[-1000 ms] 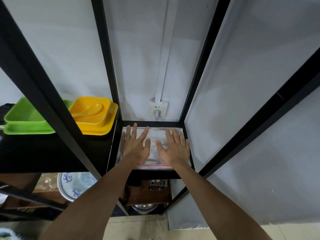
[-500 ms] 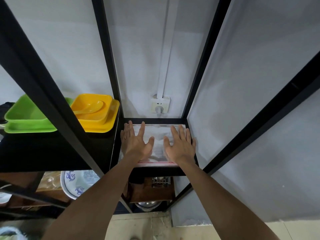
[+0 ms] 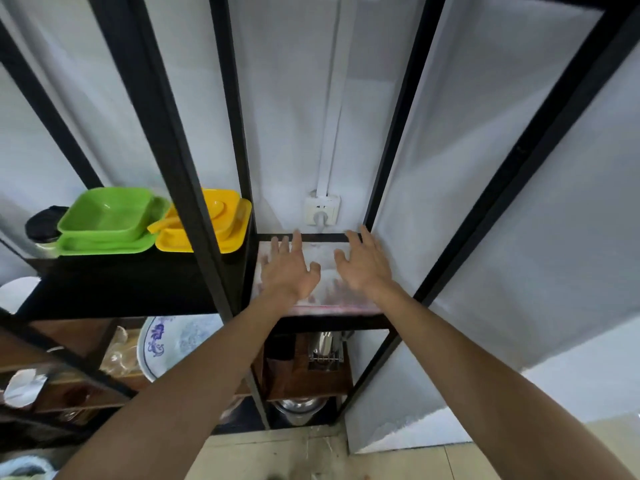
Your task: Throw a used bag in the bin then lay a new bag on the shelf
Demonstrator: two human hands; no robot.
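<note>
A clear plastic bag with a red zip strip [image 3: 341, 308] lies flat on the small black shelf [image 3: 332, 322] on the right side of the rack. My left hand [image 3: 289, 271] rests over the bag's left half, fingers spread and palm down. My right hand [image 3: 365, 266] is over the right half, fingers spread and slightly lifted, blurred by motion. Neither hand grips anything. The middle of the bag shows between the hands. No bin is in view.
Black rack posts [image 3: 239, 133] frame the shelf. A wall socket [image 3: 322, 209] sits just behind it. Green dishes [image 3: 107, 220] and yellow dishes [image 3: 207, 230] stand on the left shelf. A patterned plate [image 3: 173, 341], a metal rack [image 3: 325, 351] and a steel bowl [image 3: 298, 408] lie below.
Both hands have slid toward the back of the shelf over the bag, and the right one has lifted a little. The camera has tilted and shifted.
</note>
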